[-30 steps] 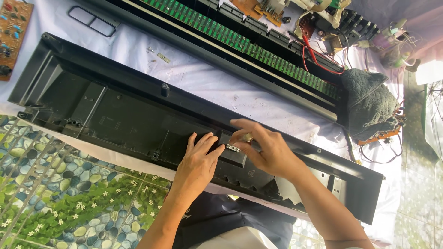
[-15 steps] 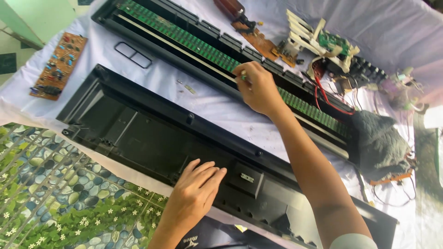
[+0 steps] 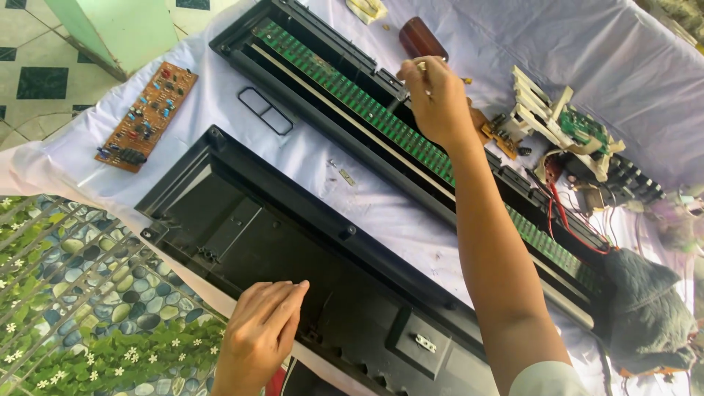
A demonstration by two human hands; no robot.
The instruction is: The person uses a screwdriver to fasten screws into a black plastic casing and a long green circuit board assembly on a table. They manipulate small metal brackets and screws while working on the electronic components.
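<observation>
Two long halves of a keyboard are laid apart on the white cloth (image 3: 367, 198): the empty black shell (image 3: 242, 235) and the tray with the green strip board (image 3: 352, 103), so the opening up looks done and work inside is under way. Left hand (image 3: 260, 334) is rested flat, fingers loosely together, on the near rim of the shell, nothing held. Right hand (image 3: 433, 99) is reached over the green strip, closed around a brown-handled screwdriver (image 3: 419, 40). Loose orange circuit board (image 3: 147, 114) is seen far left of both hands.
</observation>
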